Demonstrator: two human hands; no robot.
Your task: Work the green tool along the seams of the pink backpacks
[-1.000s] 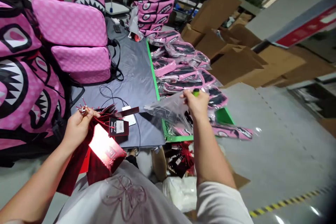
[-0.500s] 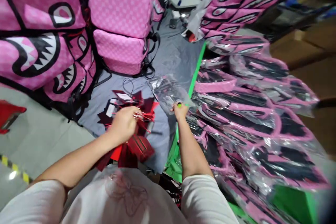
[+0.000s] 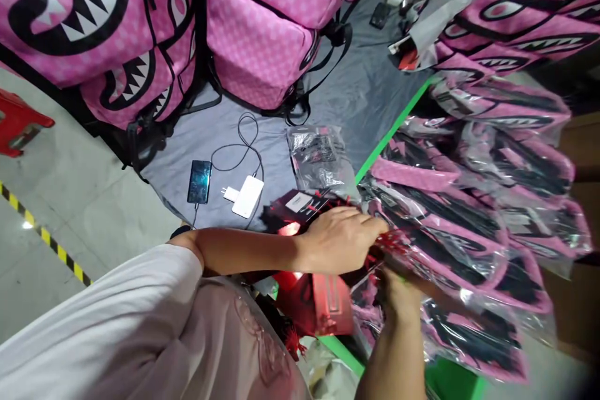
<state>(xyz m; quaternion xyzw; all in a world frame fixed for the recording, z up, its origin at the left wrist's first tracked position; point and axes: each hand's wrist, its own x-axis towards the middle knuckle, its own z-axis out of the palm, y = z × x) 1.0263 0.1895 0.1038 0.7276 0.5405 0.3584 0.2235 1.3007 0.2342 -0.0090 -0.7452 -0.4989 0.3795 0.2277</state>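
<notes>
A bunch of red and black hang tags on red strings hangs from my left hand, whose fingers are closed on the strings. One black tag with a white label sticks out behind the wrist. Close by on the right, my right hand is at the strings' side of the bunch, below the bagged goods' near edge; motion smears its fingers. Just beyond the tags, a clear plastic bag with dark and pink contents lies flat on the grey cloth.
Pink shark-mouth backpacks stand at the back left. Plastic-wrapped pink bags are piled on the right, past a green edge. A phone and a white power bank with cables lie on the grey cloth.
My left hand has carried the tags right, uncovering the phone and power bank. My right hand has left the plastic bag and come lower right, beside the tags. The view has shifted.
</notes>
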